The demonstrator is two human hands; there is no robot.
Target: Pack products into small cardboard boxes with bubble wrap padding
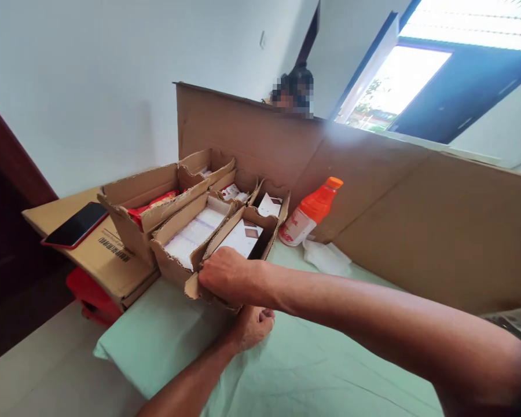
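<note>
My right hand is closed at the front end of the nearest cardboard box, seemingly gripping its wall; the fingertips are hidden. White printed cards lie inside that box. Below it, over the green cloth, my left hand is curled closed, and whatever its fingers may hold is out of sight. Just left stands a box of white packets with purple marks. Behind are a small box with white cards, another with red-and-white packets, and a long box holding red packets.
An orange-capped bottle leans right of the boxes, near crumpled white plastic. A phone rests on a flat carton above a red stool. A tall cardboard panel borders the green cloth; a person's head shows behind it.
</note>
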